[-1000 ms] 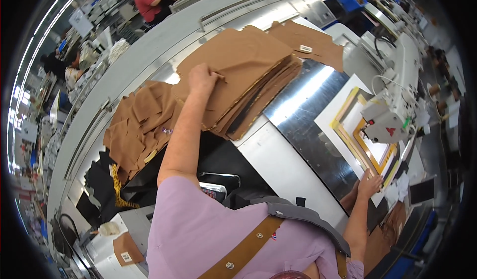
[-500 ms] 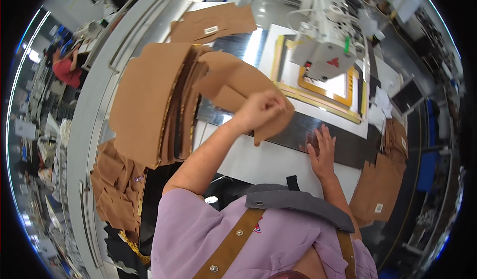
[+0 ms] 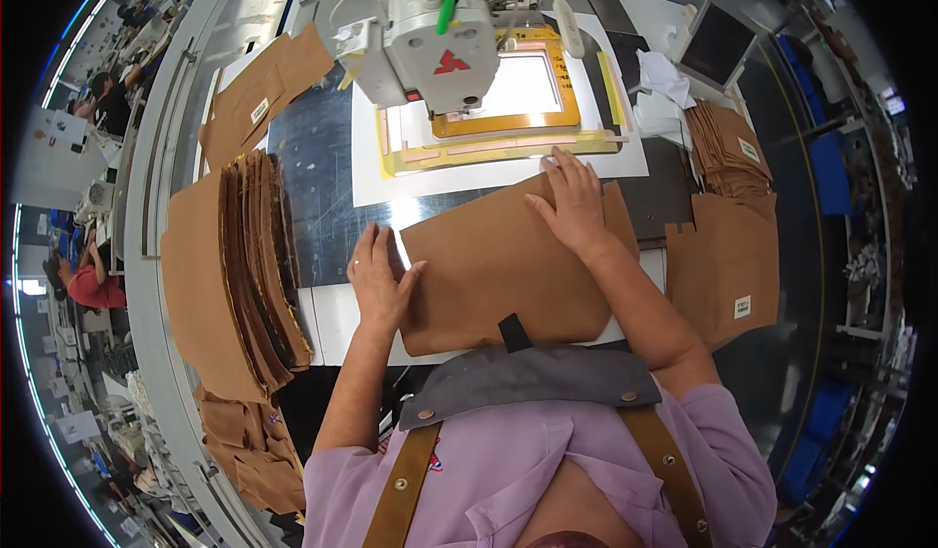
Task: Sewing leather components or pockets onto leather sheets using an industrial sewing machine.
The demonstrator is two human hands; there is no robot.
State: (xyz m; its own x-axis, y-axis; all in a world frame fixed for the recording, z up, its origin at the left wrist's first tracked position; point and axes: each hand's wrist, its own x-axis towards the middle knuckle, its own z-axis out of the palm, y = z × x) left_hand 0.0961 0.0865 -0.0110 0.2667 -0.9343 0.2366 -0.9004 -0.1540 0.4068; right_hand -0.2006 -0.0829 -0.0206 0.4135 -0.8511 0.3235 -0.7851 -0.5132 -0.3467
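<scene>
A brown fabric panel (image 3: 498,274) lies flat in front of me, across the metal plate and the white tabletop. My left hand (image 3: 379,284) is open at the panel's left edge, with its fingers stretched forward over the plate. At the upper right of the same panel, my right hand (image 3: 575,201) rests with fingers spread on the cloth. Just beyond the panel is an orange frame (image 3: 567,108) with a white opening, and a white sewing machine head (image 3: 430,50) stands over it.
A thick stack of brown panels (image 3: 195,265) stands at left. More brown pieces (image 3: 728,274) with white labels lie at right, below a folded pile (image 3: 728,147). A dark screen (image 3: 718,45) is at the far right. Crumpled brown cloth (image 3: 249,450) sits lower left.
The brown panel, held up in my left hand before, now lies flat before me. My left hand has let go and moved left; my right hand has reached forward onto the panel. The view has turned right.
</scene>
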